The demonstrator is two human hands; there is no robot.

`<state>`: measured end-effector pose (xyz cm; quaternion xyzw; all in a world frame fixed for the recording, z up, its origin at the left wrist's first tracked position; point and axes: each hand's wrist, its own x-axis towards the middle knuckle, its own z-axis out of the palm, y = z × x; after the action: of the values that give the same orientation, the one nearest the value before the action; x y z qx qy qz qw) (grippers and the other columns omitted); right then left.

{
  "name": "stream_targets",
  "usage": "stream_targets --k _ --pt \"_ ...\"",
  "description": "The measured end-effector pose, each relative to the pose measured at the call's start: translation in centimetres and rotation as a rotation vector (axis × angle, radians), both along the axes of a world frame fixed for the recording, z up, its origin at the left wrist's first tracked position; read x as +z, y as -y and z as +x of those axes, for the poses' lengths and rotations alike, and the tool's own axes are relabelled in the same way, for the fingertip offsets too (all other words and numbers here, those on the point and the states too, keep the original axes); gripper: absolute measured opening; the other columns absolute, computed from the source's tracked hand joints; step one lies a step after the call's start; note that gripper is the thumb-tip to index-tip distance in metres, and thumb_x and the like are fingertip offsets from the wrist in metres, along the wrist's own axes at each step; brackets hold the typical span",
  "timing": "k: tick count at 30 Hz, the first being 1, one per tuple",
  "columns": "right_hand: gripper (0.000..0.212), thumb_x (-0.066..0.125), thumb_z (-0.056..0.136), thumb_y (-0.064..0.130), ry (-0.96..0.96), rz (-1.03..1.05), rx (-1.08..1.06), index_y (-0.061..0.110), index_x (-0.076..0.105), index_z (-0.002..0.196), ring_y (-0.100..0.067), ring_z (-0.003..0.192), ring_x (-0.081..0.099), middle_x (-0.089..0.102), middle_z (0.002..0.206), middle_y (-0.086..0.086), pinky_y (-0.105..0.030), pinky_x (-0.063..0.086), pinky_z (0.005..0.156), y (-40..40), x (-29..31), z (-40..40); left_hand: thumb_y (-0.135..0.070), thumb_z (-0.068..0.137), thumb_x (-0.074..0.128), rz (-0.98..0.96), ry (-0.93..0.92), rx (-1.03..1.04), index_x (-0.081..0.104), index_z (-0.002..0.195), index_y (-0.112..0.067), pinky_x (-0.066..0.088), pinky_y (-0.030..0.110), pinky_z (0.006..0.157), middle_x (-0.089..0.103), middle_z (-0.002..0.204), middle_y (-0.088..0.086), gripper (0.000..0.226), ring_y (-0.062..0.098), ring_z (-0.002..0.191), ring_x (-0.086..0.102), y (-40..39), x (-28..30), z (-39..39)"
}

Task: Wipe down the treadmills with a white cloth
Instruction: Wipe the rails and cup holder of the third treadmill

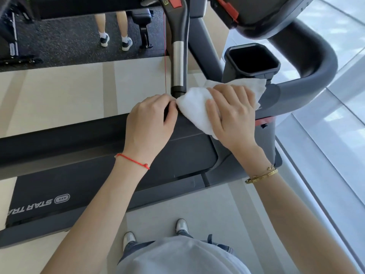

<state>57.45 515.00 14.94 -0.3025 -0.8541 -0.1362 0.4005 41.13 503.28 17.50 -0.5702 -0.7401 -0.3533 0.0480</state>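
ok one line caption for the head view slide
Right hand presses a white cloth onto the dark grey treadmill frame while the left hand pinches the cloth's corner.

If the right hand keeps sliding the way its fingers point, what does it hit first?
Probably the cup holder: the right hand lies flat on the white cloth, fingers pointing up-left toward its base. Depth is unclear.

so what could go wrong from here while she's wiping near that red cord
The thin red safety cord hangs right beside the left hand, which pinches the white cloth at its corner; a sweep that way could snag it. The right hand presses the cloth flat near the cup holder, so the loose far edge might catch there. The metal grip may get skipped.
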Motion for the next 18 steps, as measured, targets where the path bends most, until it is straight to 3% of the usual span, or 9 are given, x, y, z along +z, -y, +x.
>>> stream_targets --k 4,8,13,18 --pt "0.032 0.038 0.104 0.026 -0.066 -0.024 -0.132 0.011 0.067 0.107 -0.031 0.096 0.054 0.065 0.108 -0.005 -0.041 0.035 0.093 -4.0 0.0 4.7 -0.022 0.101 0.045 0.007 0.016 -0.007 0.071 0.100 -0.014 0.048 0.025 0.066 0.072 0.091 -0.001 0.028 0.018 0.079 0.064 -1.3 0.2 1.5" --pt "0.030 0.037 0.103 0.023 -0.109 -0.071 -0.075 0.013 0.065 0.104 -0.026 0.098 0.050 0.063 0.107 -0.003 -0.033 0.031 0.095 -6.4 0.2 7.1 -0.021 0.101 0.047 0.029 0.026 -0.033 0.071 0.103 -0.012 0.048 0.023 0.070 0.072 0.093 0.001 0.026 0.017 0.081 0.064 -2.6 0.3 3.2" --pt "0.031 0.035 0.104 0.026 -0.114 -0.065 -0.005 0.015 0.065 0.108 -0.024 0.100 0.052 0.063 0.111 0.000 -0.036 0.034 0.096 -7.4 -0.4 7.8 -0.017 0.099 0.049 0.045 0.025 -0.112 0.071 0.106 -0.009 0.054 0.033 0.082 0.072 0.100 0.002 0.024 0.018 0.092 0.065 -4.6 0.8 5.7" --pt "0.037 0.030 0.105 0.028 -0.155 -0.084 0.028 0.013 0.064 0.109 -0.023 0.099 0.053 0.063 0.113 0.000 -0.032 0.033 0.097 -8.8 -0.3 9.4 -0.019 0.099 0.049 0.044 -0.007 -0.097 0.071 0.105 -0.011 0.053 0.029 0.076 0.072 0.099 0.000 0.023 0.017 0.088 0.066 -5.9 0.8 6.7"
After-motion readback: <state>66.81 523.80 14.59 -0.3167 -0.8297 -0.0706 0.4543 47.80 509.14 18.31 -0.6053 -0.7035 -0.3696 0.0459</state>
